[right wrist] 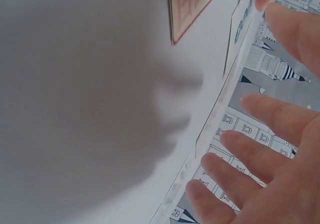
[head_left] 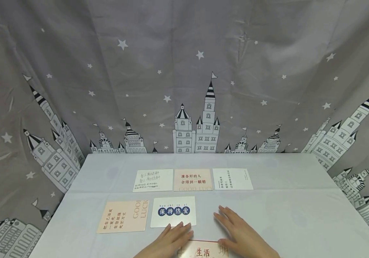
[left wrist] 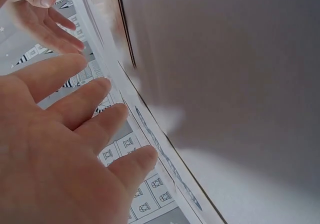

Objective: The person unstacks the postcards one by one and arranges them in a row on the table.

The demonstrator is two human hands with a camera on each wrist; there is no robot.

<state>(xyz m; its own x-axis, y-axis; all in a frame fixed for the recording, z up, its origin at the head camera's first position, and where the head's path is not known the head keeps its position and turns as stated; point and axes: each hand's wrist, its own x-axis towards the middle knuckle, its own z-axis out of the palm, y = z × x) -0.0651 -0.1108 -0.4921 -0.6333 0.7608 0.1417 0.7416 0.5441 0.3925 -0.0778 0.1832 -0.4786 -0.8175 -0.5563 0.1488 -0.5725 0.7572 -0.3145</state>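
Note:
At the near edge of the head view lies a card (head_left: 202, 252) with red characters and a red edge, cut off by the frame. It could be one card or a small stack. My left hand (head_left: 168, 242) is over its left side, fingers extended and spread. On the other side my right hand (head_left: 240, 233) hovers with fingers apart, its thumb close to the card's upper right corner. Both wrist views show the palms raised above the table, holding nothing. Just beyond my left fingertips is a white card (head_left: 173, 222) with blue circles.
A peach card (head_left: 123, 216) lies turned sideways at left. Along the back sit a handwritten white card (head_left: 153, 180), a peach card with red text (head_left: 193, 180) and a white card with dark text (head_left: 233, 179). A grey castle-print curtain (head_left: 184, 53) hangs behind the white table (head_left: 300, 215).

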